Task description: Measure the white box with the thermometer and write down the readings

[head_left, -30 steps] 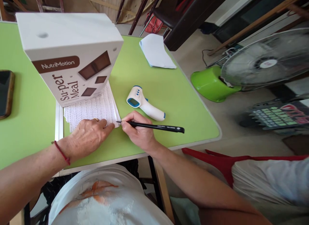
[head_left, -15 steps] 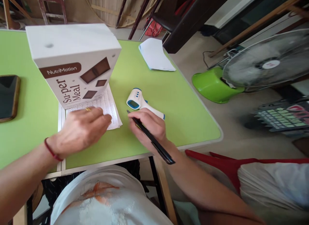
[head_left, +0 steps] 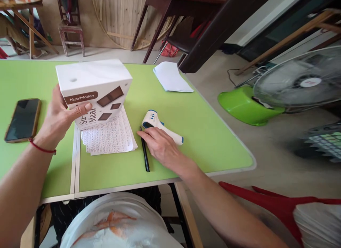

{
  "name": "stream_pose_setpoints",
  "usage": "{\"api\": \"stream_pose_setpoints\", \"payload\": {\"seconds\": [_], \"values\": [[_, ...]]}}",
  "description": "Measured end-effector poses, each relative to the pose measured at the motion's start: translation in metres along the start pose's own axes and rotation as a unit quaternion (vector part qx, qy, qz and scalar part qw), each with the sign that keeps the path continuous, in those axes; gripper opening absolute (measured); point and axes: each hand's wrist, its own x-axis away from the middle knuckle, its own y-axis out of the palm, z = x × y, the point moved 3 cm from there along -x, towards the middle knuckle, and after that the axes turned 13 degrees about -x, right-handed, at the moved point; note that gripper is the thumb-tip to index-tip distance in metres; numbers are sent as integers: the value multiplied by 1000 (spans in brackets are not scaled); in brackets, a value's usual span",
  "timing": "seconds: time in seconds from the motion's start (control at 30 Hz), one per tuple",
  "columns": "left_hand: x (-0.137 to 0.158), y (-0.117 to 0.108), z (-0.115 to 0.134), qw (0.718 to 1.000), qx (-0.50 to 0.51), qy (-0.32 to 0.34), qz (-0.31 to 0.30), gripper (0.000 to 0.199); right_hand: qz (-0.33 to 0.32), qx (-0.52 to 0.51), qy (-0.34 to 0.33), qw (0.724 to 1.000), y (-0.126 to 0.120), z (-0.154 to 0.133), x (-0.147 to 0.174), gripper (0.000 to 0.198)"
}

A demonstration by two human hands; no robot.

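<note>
White box point(head_left: 112, 93) was clamped between fingers and thumb of the left hand point(head_left: 57, 116), black pen point(head_left: 145, 155) lay at the right hand point(head_left: 162, 145), whose finger closure couldn't be told

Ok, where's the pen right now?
In the head view, the black pen lies on the green table, right of the written sheets, upper end by the right hand.

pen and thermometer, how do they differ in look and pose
The pen is black, while the thermometer is white with blue trim.
The pen is slim and straight; the thermometer is thicker, with a head set at an angle to its handle.
The pen shows almost whole, while the right hand hides part of the thermometer.
Both are close to that hand, over the green table.
</note>
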Motion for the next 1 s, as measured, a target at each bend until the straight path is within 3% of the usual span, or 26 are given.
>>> {"api": "stream_pose_setpoints", "payload": {"seconds": [0.1, 0.17, 0.27, 0.37, 0.43, 0.5, 0.57, 0.63, 0.73, 0.83, 0.9, 1.0], "values": [[-2, -2, 0, 995, 74, -27, -61, 65, 23, 13, 48, 999, -10, 5, -1, 36], [-4, -4, -5, 995, 62, -33, -70, 62, 17, 32, 138, 990, -19, 15, 0, 39], [-6, -7, -12, 998, 18, -44, -51, 62, -62, 35, 285, 956, -24, 36, 3, 50], [-4, -10, -13, 997, -18, -68, 1, 72, -132, -37, 352, 926, -21, 51, 5, 45], [-3, -12, -9, 998, -24, -63, 18, 72, -114, -99, 380, 913, -20, 56, 5, 42], [-2, -13, -4, 999, -12, -47, 19, 67, -26, -173, 422, 889, -24, 53, 5, 44], [-1, -14, -2, 999, 12, -37, 2, 58, 102, -279, 455, 840, -32, 40, 7, 47], [-1, -14, -2, 998, 47, -35, -39, 48, 203, -427, 439, 764, -41, 13, 7, 44], [0, -11, -4, 990, 74, -47, -112, 43, 195, -684, 326, 622, -45, -46, 0, 42], [2, -6, -5, 978, 70, -87, -176, 47, 121, -816, 283, 489, -35, -97, -3, 45], [3, -4, -4, 972, 66, -101, -200, 48, 88, -837, 298, 450, -21, -115, -4, 40], [4, -2, -1, 972, 57, -91, -210, 44, 75, -835, 314, 445, -2, -122, -3, 30]]}}
